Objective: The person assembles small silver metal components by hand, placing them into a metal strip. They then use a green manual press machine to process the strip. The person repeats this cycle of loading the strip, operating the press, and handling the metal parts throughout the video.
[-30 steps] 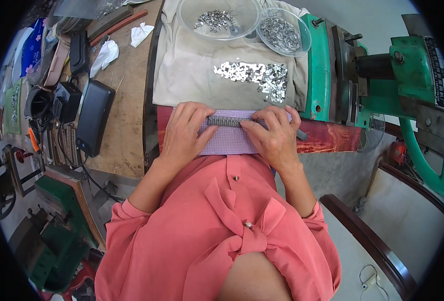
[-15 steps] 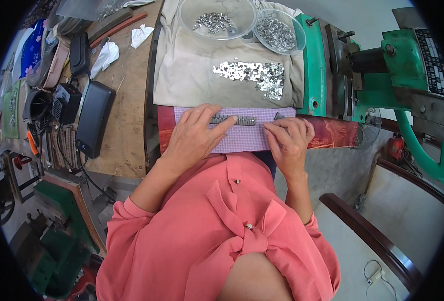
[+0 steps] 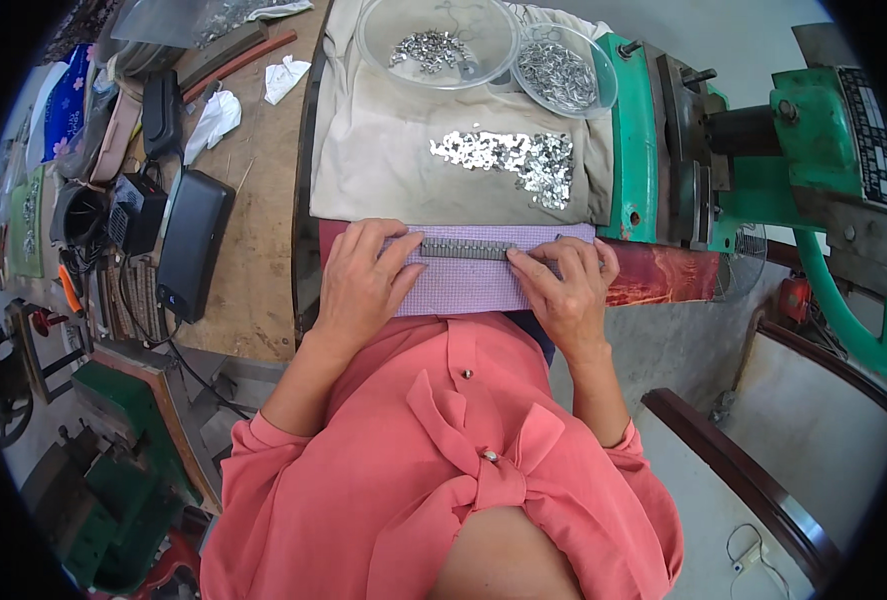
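Observation:
A narrow grey metal bar with a row of notches [image 3: 465, 248] lies crosswise on a purple checked cloth [image 3: 453, 290] in front of me. My left hand [image 3: 363, 285] has its bent fingers at the bar's left end, the index fingertip against it and the thumb just below. At the right end, my right hand [image 3: 565, 290] pinches the bar between thumb and index finger, its other fingers curled. Beyond the bar, a loose spread of small shiny metal pieces [image 3: 538, 165] lies on a beige cloth [image 3: 373, 150].
Two clear plastic tubs holding small metal parts stand at the back, a larger tub [image 3: 368, 55] and a smaller tub [image 3: 608, 75]. A green machine [image 3: 633, 150] rises at the right. On the left, a wooden table [image 3: 253, 270] carries a black case [image 3: 193, 245], crumpled tissues and cables.
My left hand has drawn back left from over the bar, uncovering its left part. My right hand has moved left onto the bar's right end. The view has shifted slightly.

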A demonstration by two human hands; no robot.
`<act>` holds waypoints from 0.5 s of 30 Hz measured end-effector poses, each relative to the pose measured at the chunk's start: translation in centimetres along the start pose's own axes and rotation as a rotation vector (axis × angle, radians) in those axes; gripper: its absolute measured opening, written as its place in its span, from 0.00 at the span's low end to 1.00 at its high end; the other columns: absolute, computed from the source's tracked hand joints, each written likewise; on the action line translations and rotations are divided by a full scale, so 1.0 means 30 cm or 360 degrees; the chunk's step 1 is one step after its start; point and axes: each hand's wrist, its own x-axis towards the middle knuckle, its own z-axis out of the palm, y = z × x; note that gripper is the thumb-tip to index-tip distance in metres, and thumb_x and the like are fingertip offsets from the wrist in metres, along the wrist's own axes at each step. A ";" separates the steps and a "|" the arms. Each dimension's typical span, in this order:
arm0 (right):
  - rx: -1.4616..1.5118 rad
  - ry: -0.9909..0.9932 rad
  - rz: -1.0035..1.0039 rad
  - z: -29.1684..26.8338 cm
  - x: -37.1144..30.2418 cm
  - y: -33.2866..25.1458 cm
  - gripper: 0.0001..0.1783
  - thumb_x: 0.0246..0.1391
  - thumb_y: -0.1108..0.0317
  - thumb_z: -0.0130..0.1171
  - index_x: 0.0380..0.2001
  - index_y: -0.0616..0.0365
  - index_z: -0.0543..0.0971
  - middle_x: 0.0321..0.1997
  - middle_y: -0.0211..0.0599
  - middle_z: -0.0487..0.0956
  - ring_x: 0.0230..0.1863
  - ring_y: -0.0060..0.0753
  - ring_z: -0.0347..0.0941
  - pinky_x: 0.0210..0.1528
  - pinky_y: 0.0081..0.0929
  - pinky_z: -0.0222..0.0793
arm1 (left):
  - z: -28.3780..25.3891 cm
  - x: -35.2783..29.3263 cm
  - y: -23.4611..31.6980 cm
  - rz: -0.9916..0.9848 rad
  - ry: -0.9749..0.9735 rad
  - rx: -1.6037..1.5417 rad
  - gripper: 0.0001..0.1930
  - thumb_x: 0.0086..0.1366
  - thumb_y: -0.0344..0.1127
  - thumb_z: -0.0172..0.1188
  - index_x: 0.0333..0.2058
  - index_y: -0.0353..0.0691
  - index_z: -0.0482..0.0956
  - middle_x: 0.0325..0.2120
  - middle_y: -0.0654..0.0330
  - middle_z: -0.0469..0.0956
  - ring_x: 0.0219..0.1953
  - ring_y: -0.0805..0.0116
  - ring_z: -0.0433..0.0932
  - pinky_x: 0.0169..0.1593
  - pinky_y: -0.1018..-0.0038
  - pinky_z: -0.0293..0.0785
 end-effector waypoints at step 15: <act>0.0226 -0.0146 0.0016 0.005 0.055 0.047 0.17 0.41 0.62 0.74 0.38 0.45 0.85 0.37 0.21 0.78 0.45 0.28 0.73 0.62 0.41 0.52 | -0.038 0.084 -0.028 0.0243 -0.0061 0.0019 0.16 0.48 0.28 0.70 0.38 0.41 0.82 0.38 0.62 0.77 0.42 0.59 0.76 0.46 0.64 0.69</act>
